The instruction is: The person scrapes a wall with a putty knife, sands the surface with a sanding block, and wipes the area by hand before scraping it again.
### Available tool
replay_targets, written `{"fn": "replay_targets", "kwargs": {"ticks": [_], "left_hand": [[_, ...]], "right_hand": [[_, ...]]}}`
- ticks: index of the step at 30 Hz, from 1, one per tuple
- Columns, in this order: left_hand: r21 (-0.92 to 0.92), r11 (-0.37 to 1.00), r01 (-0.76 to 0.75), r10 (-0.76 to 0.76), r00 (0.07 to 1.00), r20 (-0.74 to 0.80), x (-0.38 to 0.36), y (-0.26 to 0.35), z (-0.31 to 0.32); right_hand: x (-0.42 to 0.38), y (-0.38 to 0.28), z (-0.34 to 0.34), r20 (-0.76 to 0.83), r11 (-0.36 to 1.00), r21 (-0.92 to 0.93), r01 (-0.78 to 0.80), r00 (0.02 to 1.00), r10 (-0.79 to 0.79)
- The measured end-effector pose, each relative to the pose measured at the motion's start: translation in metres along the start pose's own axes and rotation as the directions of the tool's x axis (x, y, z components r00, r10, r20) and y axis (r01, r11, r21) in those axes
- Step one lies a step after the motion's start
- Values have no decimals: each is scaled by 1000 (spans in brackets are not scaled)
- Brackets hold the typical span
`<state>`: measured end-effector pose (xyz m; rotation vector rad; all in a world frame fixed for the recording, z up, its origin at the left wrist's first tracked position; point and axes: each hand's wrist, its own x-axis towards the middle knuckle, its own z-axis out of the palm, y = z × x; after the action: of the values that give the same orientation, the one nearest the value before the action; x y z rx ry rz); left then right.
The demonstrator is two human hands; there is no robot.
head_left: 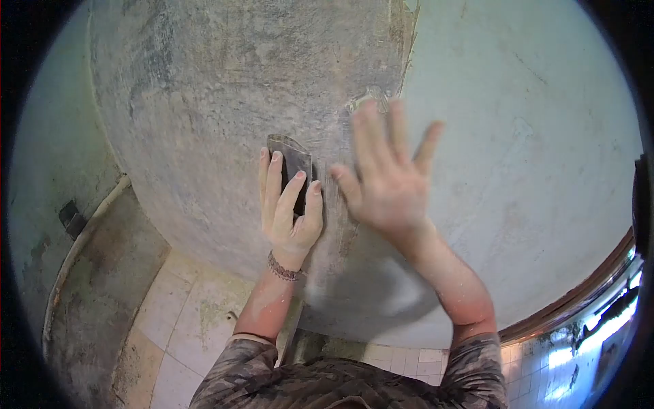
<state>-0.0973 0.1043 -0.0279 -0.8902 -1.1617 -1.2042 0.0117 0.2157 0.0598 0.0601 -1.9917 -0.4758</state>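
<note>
1. Here, in the head view, the left hand (291, 228) is gripping a thin, dark grey piece with a curved top edge (293, 155), its fingers bending over it against the rough grey wall surface (231, 82).
2. The right hand (393, 191) is spreading its fingers, blurring; its contact is hard to tell.
3. Grey surface is stretching above and left; rightward, a smooth pale green wall surface (518, 157) is bordering it.
4. A narrow gap is separating the hands.

1. Bare wall patch (204, 88): matt, rough, plaster-like, mottled.
2. Painted wall (504, 177): smoother, mostly matt, scratched in places.
3. Dark sheet (293, 159): matt, thin; exact material uncertain.
4. Floor tiles (160, 307): flat, smooth-looking, stained.
5. Shirt (334, 383): matt printed cloth, creased.
6. Bracelet (281, 270): knobbly texture; material indeterminate.
</note>
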Motion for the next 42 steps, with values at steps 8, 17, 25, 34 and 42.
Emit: {"fn": "replay_targets", "kwargs": {"ticks": [8,17,25,34,42], "left_hand": [[-81,997,22,-21,1000,10,4,-5,-6],[-273,960,66,-61,998,29,15,29,-2],[-697,484,530,-550,803,229,25,58,-10],[-301,743,598,-504,795,338,12,64,-18],[-394,798,457,-376,887,268,-3,53,-19]], "right_hand": [[6,3,-6,-54,999,-53,-4,999,1],[-22,-51,-31,21,695,658,-290,930,367],[-28,-38,-36,398,90,819,-567,674,622],[-28,-64,-32,36,547,599,-585,702,711],[-25,-56,-27,195,537,662,-523,812,550]]}}
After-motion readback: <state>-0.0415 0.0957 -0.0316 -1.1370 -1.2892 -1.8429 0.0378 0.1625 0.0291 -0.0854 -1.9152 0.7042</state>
